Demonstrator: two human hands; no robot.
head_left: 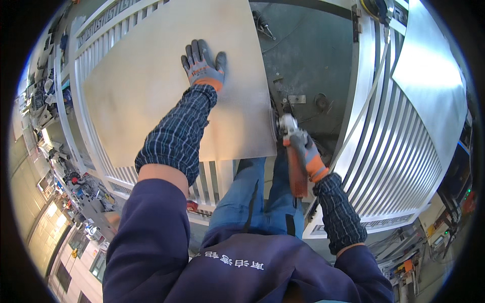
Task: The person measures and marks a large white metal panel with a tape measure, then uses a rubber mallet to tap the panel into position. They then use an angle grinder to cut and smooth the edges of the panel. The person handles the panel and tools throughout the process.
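My left hand [203, 65], in a grey and orange work glove, lies flat with fingers spread on a large pale metal-looking sheet [146, 96]. My right hand [310, 155], gloved the same way, is closed around an angle grinder [297, 177] with a red-orange body and silver head. The grinder's head is at the right edge of the sheet. Its disc is seen nearly edge-on, and I cannot tell whether it touches the sheet. Part of the grinder's body is hidden by my right hand.
Under the sheet is a white slatted panel [86, 65]; another slatted panel [399, 171] is to the right, with a shiny sheet [429, 76] over it. A hose [370, 98] crosses there. A black pointed tool [262, 25] and a small metal plate [297, 99] lie between the panels.
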